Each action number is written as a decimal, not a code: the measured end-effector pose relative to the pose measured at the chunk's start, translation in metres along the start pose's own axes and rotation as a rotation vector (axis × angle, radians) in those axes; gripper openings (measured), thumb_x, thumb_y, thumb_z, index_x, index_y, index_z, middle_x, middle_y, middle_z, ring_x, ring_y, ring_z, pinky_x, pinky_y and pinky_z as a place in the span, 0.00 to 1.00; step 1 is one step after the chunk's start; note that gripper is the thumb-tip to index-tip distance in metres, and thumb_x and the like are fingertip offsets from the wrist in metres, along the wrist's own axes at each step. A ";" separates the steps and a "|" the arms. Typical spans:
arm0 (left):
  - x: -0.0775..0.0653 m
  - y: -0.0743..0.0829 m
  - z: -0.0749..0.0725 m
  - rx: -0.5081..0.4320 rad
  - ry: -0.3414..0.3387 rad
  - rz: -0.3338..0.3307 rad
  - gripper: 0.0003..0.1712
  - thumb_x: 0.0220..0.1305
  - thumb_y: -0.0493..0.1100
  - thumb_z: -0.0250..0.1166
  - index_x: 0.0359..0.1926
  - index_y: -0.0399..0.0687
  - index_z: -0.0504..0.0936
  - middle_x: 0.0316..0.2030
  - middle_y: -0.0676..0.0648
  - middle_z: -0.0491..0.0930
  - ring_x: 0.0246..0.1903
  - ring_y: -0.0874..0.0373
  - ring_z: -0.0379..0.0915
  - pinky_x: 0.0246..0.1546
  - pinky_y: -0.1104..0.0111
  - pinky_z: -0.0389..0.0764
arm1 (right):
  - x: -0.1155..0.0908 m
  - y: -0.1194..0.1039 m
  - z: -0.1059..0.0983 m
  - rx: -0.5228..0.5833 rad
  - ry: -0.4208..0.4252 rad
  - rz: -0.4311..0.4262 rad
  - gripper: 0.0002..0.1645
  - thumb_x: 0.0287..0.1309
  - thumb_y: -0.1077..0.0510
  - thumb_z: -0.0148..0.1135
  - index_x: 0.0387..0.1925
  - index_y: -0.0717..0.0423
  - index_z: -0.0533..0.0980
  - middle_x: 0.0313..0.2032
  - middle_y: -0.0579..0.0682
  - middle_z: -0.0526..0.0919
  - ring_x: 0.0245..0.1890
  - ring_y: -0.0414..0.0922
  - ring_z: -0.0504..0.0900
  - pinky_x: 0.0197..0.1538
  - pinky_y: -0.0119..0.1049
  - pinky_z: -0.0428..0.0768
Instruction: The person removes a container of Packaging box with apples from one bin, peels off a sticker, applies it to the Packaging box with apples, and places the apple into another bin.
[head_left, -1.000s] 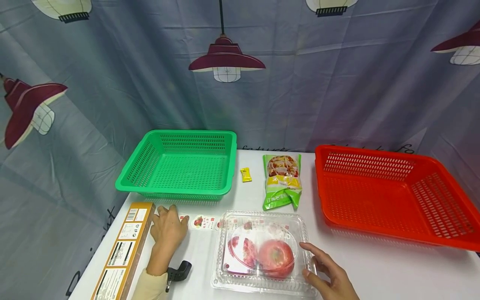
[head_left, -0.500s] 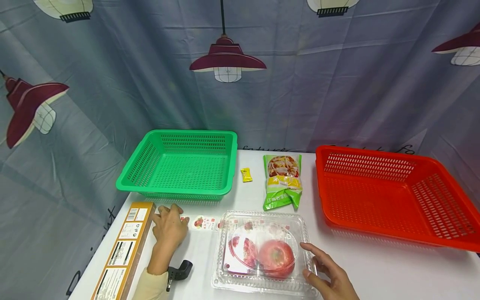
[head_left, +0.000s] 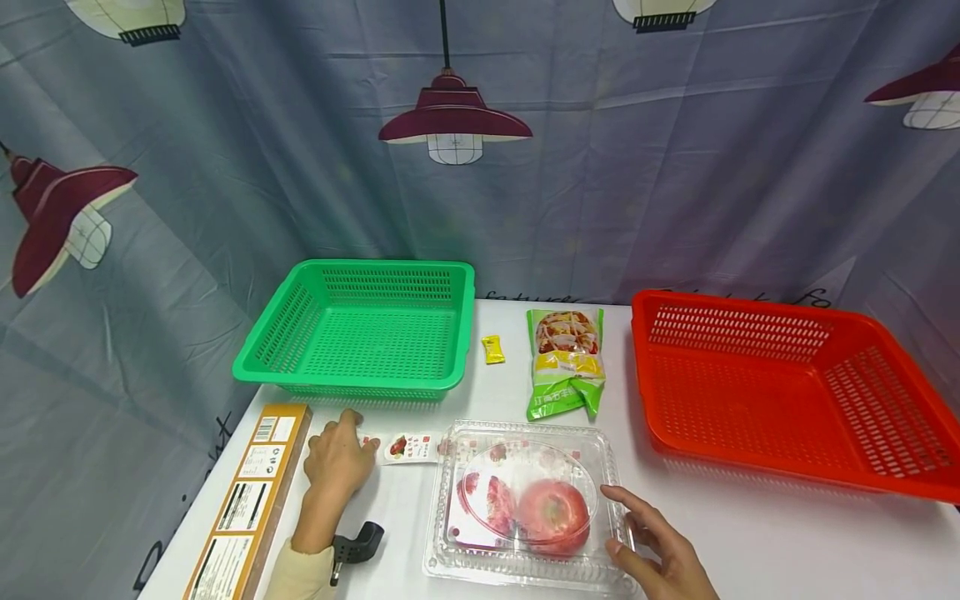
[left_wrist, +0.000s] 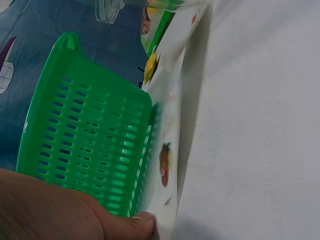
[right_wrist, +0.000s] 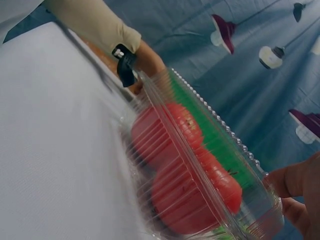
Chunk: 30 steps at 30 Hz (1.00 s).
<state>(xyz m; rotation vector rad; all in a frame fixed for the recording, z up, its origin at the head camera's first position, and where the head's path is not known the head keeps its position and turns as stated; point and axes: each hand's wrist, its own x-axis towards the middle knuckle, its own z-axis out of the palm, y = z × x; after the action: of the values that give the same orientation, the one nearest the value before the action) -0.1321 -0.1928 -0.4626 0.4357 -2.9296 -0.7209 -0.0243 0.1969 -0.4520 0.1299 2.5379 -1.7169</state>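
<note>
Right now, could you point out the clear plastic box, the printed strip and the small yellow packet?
Clear plastic box (head_left: 527, 492): head view, middle of its lid.
Printed strip (head_left: 411, 448): head view, the bare stretch beside the box.
Small yellow packet (head_left: 492, 350): head view, middle of its wrapper.

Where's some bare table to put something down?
The biggest bare patch is below the red basket, right of the right hand. A smaller one is below the strip, left of the clear box. It's crowded around the left hand, with the strip, long box and green basket close by.
</note>
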 end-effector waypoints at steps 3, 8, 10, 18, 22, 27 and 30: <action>0.000 0.000 -0.005 -0.043 0.054 0.023 0.18 0.57 0.37 0.71 0.48 0.34 0.80 0.36 0.30 0.80 0.32 0.33 0.75 0.23 0.49 0.72 | 0.000 -0.001 0.000 -0.014 0.000 -0.006 0.32 0.53 0.60 0.72 0.61 0.48 0.75 0.58 0.51 0.76 0.47 0.49 0.77 0.47 0.38 0.78; -0.001 0.008 -0.021 -0.145 0.177 0.129 0.14 0.55 0.32 0.71 0.43 0.33 0.83 0.29 0.30 0.81 0.26 0.40 0.73 0.21 0.57 0.66 | 0.000 -0.001 0.001 0.065 -0.008 0.016 0.32 0.54 0.61 0.71 0.62 0.50 0.74 0.59 0.56 0.74 0.49 0.55 0.76 0.45 0.49 0.81; -0.002 0.014 -0.029 -0.197 0.204 0.150 0.15 0.54 0.31 0.71 0.45 0.34 0.83 0.24 0.33 0.78 0.21 0.45 0.69 0.19 0.60 0.65 | -0.001 -0.001 0.001 0.095 -0.008 0.030 0.32 0.54 0.62 0.71 0.62 0.51 0.74 0.59 0.59 0.73 0.49 0.58 0.76 0.43 0.54 0.81; -0.009 0.035 -0.056 -0.331 0.250 0.183 0.25 0.52 0.30 0.74 0.52 0.41 0.81 0.33 0.33 0.81 0.14 0.59 0.56 0.16 0.65 0.62 | -0.001 -0.002 0.000 0.094 -0.009 0.035 0.32 0.54 0.61 0.71 0.62 0.51 0.74 0.61 0.59 0.72 0.48 0.59 0.77 0.43 0.55 0.81; -0.016 0.043 -0.064 -0.369 0.257 0.220 0.27 0.53 0.27 0.70 0.55 0.44 0.80 0.37 0.39 0.82 0.13 0.58 0.64 0.15 0.65 0.67 | -0.001 -0.002 0.001 0.087 -0.004 0.028 0.32 0.53 0.61 0.71 0.61 0.50 0.74 0.60 0.58 0.73 0.47 0.56 0.77 0.42 0.51 0.82; -0.027 0.056 -0.071 -0.397 0.233 0.260 0.28 0.54 0.27 0.67 0.57 0.48 0.78 0.35 0.45 0.82 0.15 0.59 0.69 0.14 0.66 0.70 | -0.001 -0.002 0.001 0.047 -0.002 0.025 0.32 0.55 0.60 0.71 0.63 0.48 0.74 0.55 0.58 0.74 0.48 0.55 0.76 0.43 0.54 0.81; -0.033 0.065 -0.075 -0.414 0.246 0.310 0.27 0.55 0.29 0.70 0.56 0.49 0.79 0.31 0.49 0.83 0.18 0.60 0.70 0.17 0.68 0.71 | -0.001 -0.003 0.000 0.000 -0.012 0.021 0.33 0.55 0.58 0.71 0.63 0.47 0.74 0.51 0.57 0.72 0.49 0.55 0.73 0.45 0.58 0.79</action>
<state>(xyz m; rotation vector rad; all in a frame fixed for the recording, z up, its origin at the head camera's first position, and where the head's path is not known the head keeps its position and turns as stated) -0.1053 -0.1610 -0.3673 0.0251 -2.4499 -1.0975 -0.0234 0.1960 -0.4484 0.1449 2.5194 -1.7046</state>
